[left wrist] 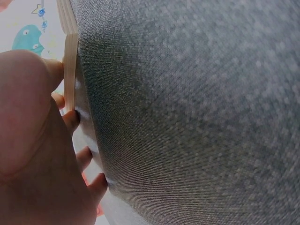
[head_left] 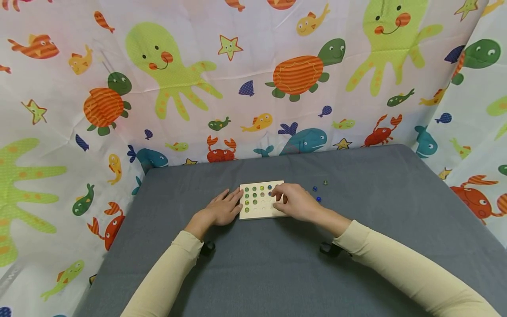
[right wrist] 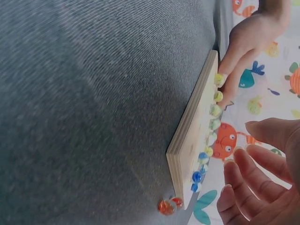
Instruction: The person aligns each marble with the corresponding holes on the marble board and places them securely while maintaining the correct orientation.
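Observation:
A pale wooden board (head_left: pixel 255 213) with rows of round hollows lies on the grey cloth. Marbles (head_left: pixel 255 195), mostly green and yellow with some blue, sit in several of the hollows. My left hand (head_left: pixel 222 209) rests at the board's left edge, its fingers extended and touching it; the left wrist view shows this hand (left wrist: pixel 33 126) beside the layered board edge (left wrist: pixel 70 70). Over the right part of the board hovers my right hand (head_left: pixel 296 202). In the right wrist view its fingers (right wrist: pixel 262 176) are loosely bent, thumb apart, with nothing seen between them.
Loose blue marbles (head_left: pixel 318 199) and a greenish marble (head_left: pixel 325 182) lie on the cloth right of the board. Orange marbles (right wrist: pixel 167 206) show near the board's end in the right wrist view. A sea-animal curtain (head_left: pixel 245 123) hangs behind the table (head_left: pixel 253 268).

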A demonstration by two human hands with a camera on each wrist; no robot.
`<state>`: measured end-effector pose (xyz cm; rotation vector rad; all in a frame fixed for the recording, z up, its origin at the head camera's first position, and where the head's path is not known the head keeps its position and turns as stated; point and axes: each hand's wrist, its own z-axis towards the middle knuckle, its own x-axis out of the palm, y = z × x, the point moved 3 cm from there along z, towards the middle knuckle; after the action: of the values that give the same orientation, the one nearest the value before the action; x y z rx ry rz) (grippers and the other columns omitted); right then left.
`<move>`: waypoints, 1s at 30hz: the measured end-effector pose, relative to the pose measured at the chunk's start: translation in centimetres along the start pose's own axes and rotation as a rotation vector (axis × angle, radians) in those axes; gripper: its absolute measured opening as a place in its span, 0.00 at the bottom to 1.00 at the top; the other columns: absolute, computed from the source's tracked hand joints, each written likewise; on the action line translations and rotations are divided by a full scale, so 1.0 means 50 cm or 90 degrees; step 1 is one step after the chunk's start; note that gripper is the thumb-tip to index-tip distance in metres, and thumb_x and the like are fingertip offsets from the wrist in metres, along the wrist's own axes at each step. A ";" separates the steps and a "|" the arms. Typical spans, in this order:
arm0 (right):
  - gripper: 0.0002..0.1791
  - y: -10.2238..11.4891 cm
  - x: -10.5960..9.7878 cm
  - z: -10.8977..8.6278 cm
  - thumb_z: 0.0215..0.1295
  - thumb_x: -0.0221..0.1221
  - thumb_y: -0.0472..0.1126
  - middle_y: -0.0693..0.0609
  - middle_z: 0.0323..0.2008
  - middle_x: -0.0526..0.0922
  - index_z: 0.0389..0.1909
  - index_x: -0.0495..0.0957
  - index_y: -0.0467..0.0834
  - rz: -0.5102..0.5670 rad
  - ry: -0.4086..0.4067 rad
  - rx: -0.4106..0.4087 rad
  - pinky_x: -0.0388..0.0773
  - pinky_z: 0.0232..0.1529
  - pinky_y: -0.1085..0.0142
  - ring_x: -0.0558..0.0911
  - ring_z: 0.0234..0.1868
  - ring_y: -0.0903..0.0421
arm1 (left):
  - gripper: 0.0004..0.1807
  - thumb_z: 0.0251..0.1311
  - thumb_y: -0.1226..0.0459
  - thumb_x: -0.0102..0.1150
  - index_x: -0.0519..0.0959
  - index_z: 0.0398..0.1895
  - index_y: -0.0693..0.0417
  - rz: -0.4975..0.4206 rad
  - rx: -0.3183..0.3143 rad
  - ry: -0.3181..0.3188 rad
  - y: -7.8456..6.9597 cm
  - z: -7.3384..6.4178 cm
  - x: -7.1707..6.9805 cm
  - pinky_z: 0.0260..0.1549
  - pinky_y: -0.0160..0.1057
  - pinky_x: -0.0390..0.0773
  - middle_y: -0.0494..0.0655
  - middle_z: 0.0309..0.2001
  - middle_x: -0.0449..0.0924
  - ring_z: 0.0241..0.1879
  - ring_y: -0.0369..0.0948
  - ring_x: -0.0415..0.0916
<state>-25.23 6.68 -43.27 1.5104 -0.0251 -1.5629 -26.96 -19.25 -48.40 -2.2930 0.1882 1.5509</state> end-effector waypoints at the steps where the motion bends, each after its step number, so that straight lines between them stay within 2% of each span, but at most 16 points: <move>1: 0.13 -0.001 -0.002 -0.002 0.65 0.69 0.36 0.53 0.34 0.83 0.48 0.85 0.37 0.000 0.001 0.000 0.74 0.25 0.67 0.75 0.27 0.61 | 0.33 0.82 0.45 0.29 0.43 0.85 0.39 0.000 0.001 0.000 0.000 -0.001 0.000 0.77 0.60 0.43 0.39 0.84 0.37 0.82 0.53 0.33; 11: 0.13 -0.009 -0.026 -0.020 0.65 0.69 0.36 0.53 0.32 0.83 0.48 0.85 0.36 -0.007 0.006 0.005 0.77 0.34 0.64 0.77 0.30 0.60 | 0.33 0.83 0.46 0.29 0.42 0.85 0.41 0.009 0.009 -0.005 -0.001 -0.001 0.001 0.77 0.60 0.43 0.41 0.84 0.37 0.82 0.53 0.33; 18: 0.12 -0.028 -0.043 -0.039 0.64 0.70 0.37 0.54 0.33 0.83 0.46 0.85 0.38 -0.015 0.006 0.017 0.76 0.32 0.65 0.77 0.30 0.60 | 0.33 0.83 0.46 0.30 0.43 0.85 0.41 0.013 0.011 -0.008 -0.002 0.000 0.000 0.77 0.59 0.43 0.40 0.84 0.37 0.82 0.53 0.33; 30: 0.11 -0.061 -0.084 -0.065 0.63 0.71 0.37 0.46 0.38 0.86 0.45 0.85 0.39 -0.028 -0.008 0.029 0.79 0.36 0.61 0.81 0.35 0.54 | 0.33 0.83 0.46 0.29 0.43 0.85 0.41 0.010 0.012 -0.009 0.001 0.000 0.000 0.77 0.59 0.43 0.40 0.84 0.37 0.82 0.53 0.33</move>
<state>-25.23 12.76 -42.57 1.5451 -0.0355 -1.6169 -26.97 -19.28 -48.38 -2.2712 0.2171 1.5665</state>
